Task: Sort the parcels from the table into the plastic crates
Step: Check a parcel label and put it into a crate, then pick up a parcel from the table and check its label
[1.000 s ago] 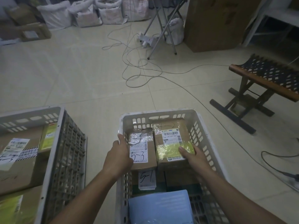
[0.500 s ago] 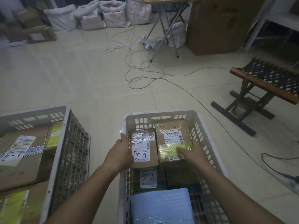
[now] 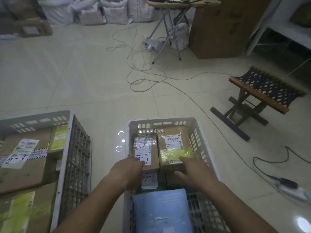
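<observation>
While both parcels sit side by side in the white crate [image 3: 200, 126], your left hand [image 3: 129, 170] rests loose-fingered on the 5-3 box [image 3: 146, 153]; your right hand [image 3: 195, 172] lies open-fingered on the yellow-taped box [image 3: 173, 142].

Both forearms extend forward and down, roughly parallel, bare to the frame's lower edge. The left hand [image 3: 128, 169] lies palm down, fingers relaxed and pointing forward-right. The right hand [image 3: 193, 170] lies palm down, fingers loosely spread, thumb angled inward. The hands are apart.

Both forearms are bare to the frame edge, and the left hand [image 3: 128, 172] and right hand [image 3: 196, 172] wear nothing.
</observation>
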